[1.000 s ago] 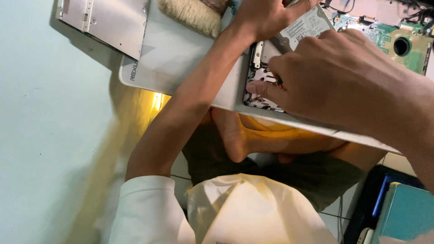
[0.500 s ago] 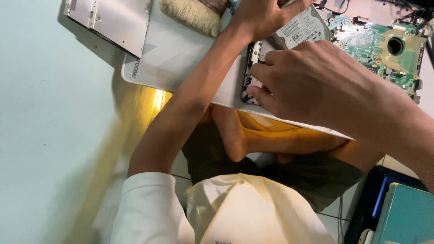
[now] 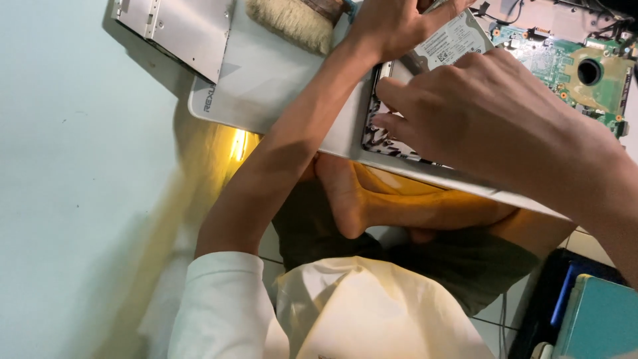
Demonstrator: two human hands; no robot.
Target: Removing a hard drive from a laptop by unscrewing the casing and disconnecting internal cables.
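Left hand point(image 3: 399, 23): gripping the hard drive point(image 3: 452, 43) at the laptop base's point(image 3: 279, 80) far edge
Right hand point(image 3: 492, 113): fingers curled on the drive's near edge
Brush point(image 3: 289, 23): far edge

A silver hard drive point(image 3: 452, 41) with a white label lies flat in its bay in the opened laptop point(image 3: 279, 86), between the left hand point(image 3: 399, 23) and right hand point(image 3: 492, 113), partly covered by both, its label upward.
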